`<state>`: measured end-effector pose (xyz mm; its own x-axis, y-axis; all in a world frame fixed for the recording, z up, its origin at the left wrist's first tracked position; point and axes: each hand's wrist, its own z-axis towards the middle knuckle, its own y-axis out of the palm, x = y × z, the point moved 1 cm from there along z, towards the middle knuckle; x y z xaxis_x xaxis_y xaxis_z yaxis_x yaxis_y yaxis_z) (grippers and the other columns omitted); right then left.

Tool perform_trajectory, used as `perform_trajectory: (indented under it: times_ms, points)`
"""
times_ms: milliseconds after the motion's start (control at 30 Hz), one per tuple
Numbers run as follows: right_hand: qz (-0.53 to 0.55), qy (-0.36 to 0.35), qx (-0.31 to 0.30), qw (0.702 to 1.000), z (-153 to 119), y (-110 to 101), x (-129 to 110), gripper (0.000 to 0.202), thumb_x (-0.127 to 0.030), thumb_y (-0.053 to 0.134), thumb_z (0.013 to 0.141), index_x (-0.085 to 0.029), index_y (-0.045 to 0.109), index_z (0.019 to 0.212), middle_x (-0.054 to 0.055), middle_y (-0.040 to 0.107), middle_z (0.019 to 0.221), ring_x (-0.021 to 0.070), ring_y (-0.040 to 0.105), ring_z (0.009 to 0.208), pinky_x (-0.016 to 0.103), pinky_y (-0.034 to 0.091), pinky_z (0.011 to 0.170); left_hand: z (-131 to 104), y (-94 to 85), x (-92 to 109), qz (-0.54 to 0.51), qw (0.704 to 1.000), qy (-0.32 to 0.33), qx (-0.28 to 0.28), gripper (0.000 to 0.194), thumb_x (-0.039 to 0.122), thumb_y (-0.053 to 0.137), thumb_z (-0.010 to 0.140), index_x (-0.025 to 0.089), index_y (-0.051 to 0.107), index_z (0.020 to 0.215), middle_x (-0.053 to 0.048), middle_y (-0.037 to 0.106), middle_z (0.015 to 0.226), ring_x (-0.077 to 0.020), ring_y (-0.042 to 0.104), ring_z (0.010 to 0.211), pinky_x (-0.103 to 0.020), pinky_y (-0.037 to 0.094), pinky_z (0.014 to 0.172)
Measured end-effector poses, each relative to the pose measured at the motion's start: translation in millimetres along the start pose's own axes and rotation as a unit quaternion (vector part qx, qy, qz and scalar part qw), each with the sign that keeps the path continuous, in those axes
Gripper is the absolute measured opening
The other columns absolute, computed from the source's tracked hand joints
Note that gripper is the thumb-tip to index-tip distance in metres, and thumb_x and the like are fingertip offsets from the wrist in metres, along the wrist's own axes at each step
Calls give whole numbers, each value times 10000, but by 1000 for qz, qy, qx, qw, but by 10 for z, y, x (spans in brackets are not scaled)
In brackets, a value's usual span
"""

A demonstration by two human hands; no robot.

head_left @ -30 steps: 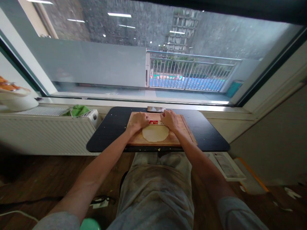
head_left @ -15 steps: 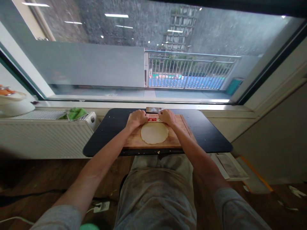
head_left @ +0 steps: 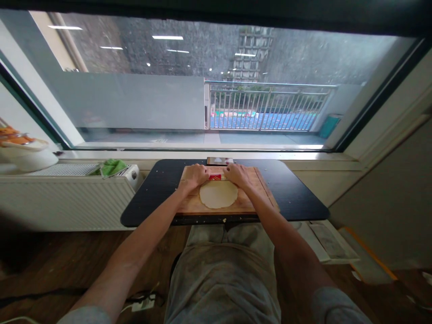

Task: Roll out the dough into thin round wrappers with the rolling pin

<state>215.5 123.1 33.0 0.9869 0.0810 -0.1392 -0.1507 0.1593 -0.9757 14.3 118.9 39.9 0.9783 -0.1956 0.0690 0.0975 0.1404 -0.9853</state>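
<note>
A flat, pale round of dough (head_left: 218, 196) lies on a wooden board (head_left: 249, 206). Across its far edge runs a rolling pin with a red label (head_left: 215, 177), seen only between my two hands. My left hand (head_left: 195, 175) is closed over the pin's left part, and my right hand (head_left: 238, 174) over its right part. The ends of the pin are hidden under my hands. Both forearms reach forward over the near edge of the board.
The board rests on a small black table (head_left: 297, 198). Behind it, a small framed item (head_left: 220, 160) stands by the window sill. To the left is a white radiator (head_left: 67, 198) with a green cloth (head_left: 113, 168) and a white container (head_left: 29, 155) on top. A power strip (head_left: 143, 303) lies on the floor.
The view has tilted up a little, so everything sits lower in the frame. Both hands and the rolling pin have come slightly nearer to me along the board.
</note>
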Motion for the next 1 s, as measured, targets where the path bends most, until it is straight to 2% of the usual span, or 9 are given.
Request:
perform_trajectory:
  times_ms: [200, 400, 600, 767, 1000]
  points:
    - [-25, -12, -1, 1000, -255, -90, -58, 442, -406, 495, 1069, -171, 867, 1101, 210, 833, 1143, 315, 782, 1099, 330, 522, 922, -256, 14, 32, 4, 999, 24, 29, 545, 396, 402, 1037, 154, 890, 1068, -182, 836, 1129, -297, 788, 1034, -359, 567, 914]
    - [-25, -24, 4, 999, -306, -87, -51, 448, -422, 512, 1061, -160, 876, 1072, 212, 836, 1113, 312, 787, 1056, 336, 516, 905, -359, 9, 27, 7, 999, 34, 25, 524, 422, 441, 1028, 156, 892, 1044, -181, 837, 1105, -309, 782, 1032, -375, 558, 921]
    - [-15, -16, 20, 1000, -191, -41, -67, 464, -415, 480, 1081, -149, 857, 1130, 230, 822, 1166, 329, 780, 1105, 352, 527, 951, -230, -31, 66, -2, 1000, 7, 24, 539, 420, 427, 1047, 137, 885, 1083, -196, 834, 1133, -302, 789, 1045, -358, 569, 946]
    - [12, -6, 9, 1000, -13, -23, -64, 457, -391, 494, 1078, -113, 775, 1307, 248, 802, 1232, 319, 768, 1140, 337, 528, 977, -77, -31, 77, -13, 1000, -6, 16, 569, 425, 404, 1055, 117, 880, 1108, -229, 827, 1134, -336, 800, 1037, -394, 597, 939]
    - [35, 4, 8, 999, 114, 10, -28, 468, -402, 522, 1063, -108, 748, 1348, 246, 799, 1245, 329, 768, 1168, 327, 533, 952, 108, 30, 14, -18, 1000, -24, 6, 539, 422, 447, 1027, 110, 876, 1124, -230, 824, 1160, -361, 799, 1076, -415, 609, 969]
